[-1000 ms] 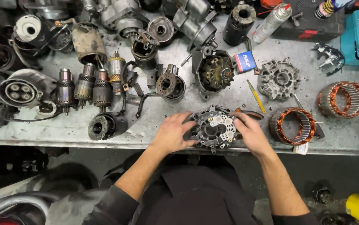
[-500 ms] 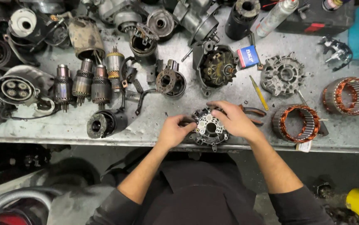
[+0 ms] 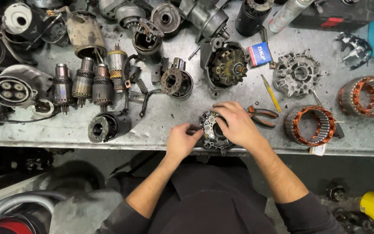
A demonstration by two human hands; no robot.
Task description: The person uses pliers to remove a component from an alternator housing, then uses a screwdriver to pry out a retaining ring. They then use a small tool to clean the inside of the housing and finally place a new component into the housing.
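A round alternator rectifier plate [image 3: 212,130] lies at the front edge of the grey metal workbench [image 3: 161,125]. My right hand [image 3: 235,123] lies over its right side, fingers curled on its top rim. My left hand [image 3: 182,139] pinches its left edge with thumb and fingertips. Much of the part is hidden under my right hand.
Pliers with orange handles [image 3: 263,116] lie just right of my right hand. Two copper stator windings [image 3: 310,125] [image 3: 366,96], an aluminium end housing [image 3: 296,78], a yellow screwdriver [image 3: 270,92], a black alternator half [image 3: 227,67], several armatures [image 3: 91,82] and starter housings crowd the bench.
My hands and the plate sit nearer the bench edge. The right hand moved from the plate's right side onto its top. The left hand shifted from covering its left side to pinching its edge.
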